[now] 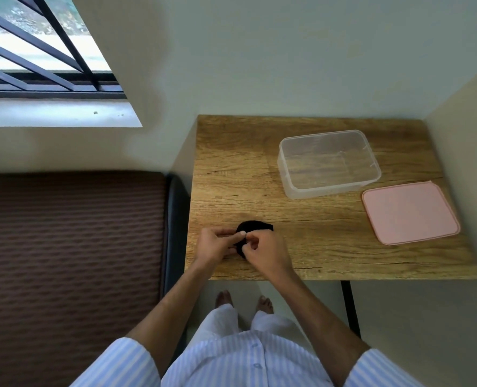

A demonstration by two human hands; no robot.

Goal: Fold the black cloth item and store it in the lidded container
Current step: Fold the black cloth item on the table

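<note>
A small black cloth item (252, 227) lies bunched on the wooden table (329, 247) near its front left corner, mostly covered by my hands. My left hand (216, 245) pinches its left side with thumb and fingers. My right hand (265, 251) grips its right side, fingers curled into the fabric. The clear plastic container (328, 163) stands open and empty at the back of the table, well apart from my hands. Its pink lid (409, 212) lies flat on the table to the right of it.
A wall borders the table at the back and right. A brown ribbed mattress or cushion (70, 247) sits left of the table. A barred window (36, 51) is at upper left. My bare feet stand below the table's front edge.
</note>
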